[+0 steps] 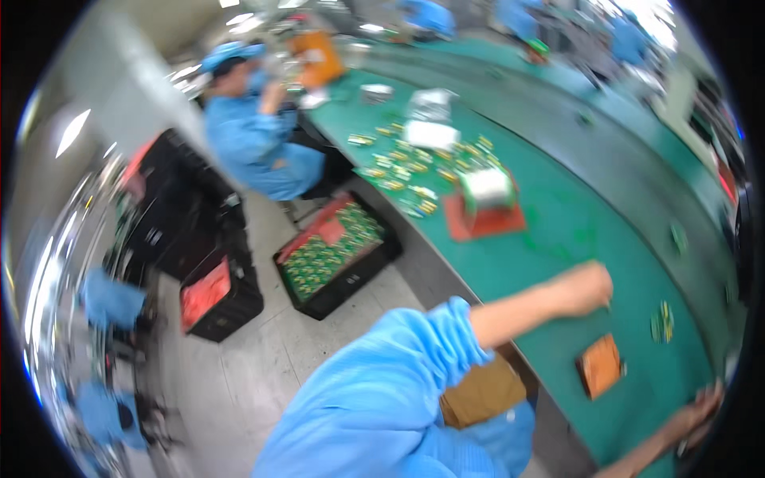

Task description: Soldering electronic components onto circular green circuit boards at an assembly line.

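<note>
My left hand (586, 288) is closed above the green mat of the bench (558, 342), its blue sleeve reaching in from below. Whatever is in its fingers is too blurred to make out. At the lower right rim, my right hand (697, 410) is smeared, and its fingers do not show clearly. Between the two hands lies an orange block-like holder (602, 366). Beyond it, near the conveyor, is a small green and yellow circuit board (662, 322). Farther left along the bench, a spool (488, 191) of silvery wire with green rims stands on a red base (464, 228).
Many small circuit boards (394, 169) lie scattered beside a clear plastic bag (430, 107). A conveyor belt (582, 119) runs along the bench's far side. Black crates, one filled with boards (335, 248), stand on the floor near a seated co-worker (259, 135) in blue.
</note>
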### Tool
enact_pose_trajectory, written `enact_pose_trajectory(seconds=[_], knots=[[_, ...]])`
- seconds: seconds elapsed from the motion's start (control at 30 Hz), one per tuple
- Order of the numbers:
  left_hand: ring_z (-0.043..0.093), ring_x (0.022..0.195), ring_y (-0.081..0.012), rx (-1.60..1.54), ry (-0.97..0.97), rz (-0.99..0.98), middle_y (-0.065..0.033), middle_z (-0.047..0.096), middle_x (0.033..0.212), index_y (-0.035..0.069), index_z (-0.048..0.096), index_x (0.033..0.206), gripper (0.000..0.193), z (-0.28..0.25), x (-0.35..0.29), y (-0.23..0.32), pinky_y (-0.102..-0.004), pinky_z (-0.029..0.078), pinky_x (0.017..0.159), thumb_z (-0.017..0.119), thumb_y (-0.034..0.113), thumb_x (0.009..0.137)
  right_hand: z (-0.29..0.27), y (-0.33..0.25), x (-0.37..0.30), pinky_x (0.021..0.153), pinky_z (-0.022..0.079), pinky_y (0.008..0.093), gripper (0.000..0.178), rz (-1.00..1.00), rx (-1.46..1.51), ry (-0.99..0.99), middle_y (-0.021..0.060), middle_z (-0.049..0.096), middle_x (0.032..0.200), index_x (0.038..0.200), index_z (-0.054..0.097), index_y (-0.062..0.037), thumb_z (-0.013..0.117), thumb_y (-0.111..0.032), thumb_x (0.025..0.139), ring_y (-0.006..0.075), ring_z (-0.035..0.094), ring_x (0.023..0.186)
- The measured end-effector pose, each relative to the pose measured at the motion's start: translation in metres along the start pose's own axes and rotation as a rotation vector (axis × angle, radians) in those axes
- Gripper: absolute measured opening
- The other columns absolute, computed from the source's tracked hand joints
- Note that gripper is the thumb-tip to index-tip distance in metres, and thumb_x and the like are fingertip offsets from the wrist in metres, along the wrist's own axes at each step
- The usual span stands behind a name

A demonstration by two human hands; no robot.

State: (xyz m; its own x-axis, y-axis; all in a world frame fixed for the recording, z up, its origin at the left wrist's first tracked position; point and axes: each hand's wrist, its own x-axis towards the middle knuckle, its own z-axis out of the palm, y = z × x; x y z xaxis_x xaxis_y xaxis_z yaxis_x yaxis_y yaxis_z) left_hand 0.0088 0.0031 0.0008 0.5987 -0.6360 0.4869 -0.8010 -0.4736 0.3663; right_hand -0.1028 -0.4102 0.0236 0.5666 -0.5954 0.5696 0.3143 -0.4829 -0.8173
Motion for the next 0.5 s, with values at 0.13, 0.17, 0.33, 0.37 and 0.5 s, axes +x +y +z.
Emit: enact_pose_trajectory(seconds=[0.13,0.17,0.33,0.37,0.5], knots=[[0.062,0.077,-0.0308,-0.230,0.104,-0.291,-0.0157,0.062,0.083,0.004,0.063,0.089,0.012,-0.014,0.002,-0.009,-0.0363,0.050,0.068,0.062,0.013,0.082,0.055,-0.026,-0.036,0.070,0.037,0.0199,0.030,-0.209,-0.170,-0.068,0.0014,0.048,0.093,0.116,0.053,-0.0001,0.039,-0.003,0.090,0.0081,0.044,0.082],[0.063,0.077,-0.0250,-0.262,0.106,-0.349,-0.0139,0.063,0.084,0.003,0.062,0.090,0.012,-0.018,-0.001,-0.016,-0.0316,0.050,0.068,0.062,0.012,0.083,0.102,-0.085,-0.050,0.059,0.044,0.0217,0.013,-0.337,0.130,0.018,0.0069,0.061,0.086,0.101,0.055,-0.0019,0.047,-0.003,0.090,0.0092,0.052,0.067],[0.061,0.073,-0.0111,-0.468,0.084,-0.473,-0.0066,0.065,0.081,0.001,0.062,0.094,0.014,-0.019,-0.001,0.003,-0.0247,0.049,0.068,0.064,0.008,0.083,0.108,-0.099,-0.075,0.057,0.043,0.0234,0.013,-0.520,0.124,-0.362,0.0079,0.060,0.079,0.090,0.056,-0.0023,0.054,0.007,0.082,0.0114,0.051,0.063],[0.060,0.073,-0.0105,-0.612,0.078,-0.527,-0.0051,0.065,0.082,-0.001,0.062,0.096,0.015,-0.015,0.001,0.005,-0.0234,0.049,0.067,0.063,0.006,0.084,0.108,-0.099,-0.077,0.056,0.042,0.0240,0.014,-0.569,0.061,-0.452,0.0075,0.060,0.077,0.088,0.058,-0.0024,0.054,0.008,0.080,0.0117,0.052,0.062],[0.061,0.075,-0.0111,-0.983,0.064,-0.629,-0.0074,0.066,0.086,-0.002,0.063,0.097,0.015,-0.020,-0.006,0.011,-0.0232,0.050,0.068,0.064,0.004,0.083,0.118,-0.100,-0.093,0.057,0.044,0.0260,0.020,-0.462,0.019,-0.618,0.0072,0.059,0.073,0.085,0.061,-0.0047,0.056,0.010,0.072,0.0156,0.056,0.064]])
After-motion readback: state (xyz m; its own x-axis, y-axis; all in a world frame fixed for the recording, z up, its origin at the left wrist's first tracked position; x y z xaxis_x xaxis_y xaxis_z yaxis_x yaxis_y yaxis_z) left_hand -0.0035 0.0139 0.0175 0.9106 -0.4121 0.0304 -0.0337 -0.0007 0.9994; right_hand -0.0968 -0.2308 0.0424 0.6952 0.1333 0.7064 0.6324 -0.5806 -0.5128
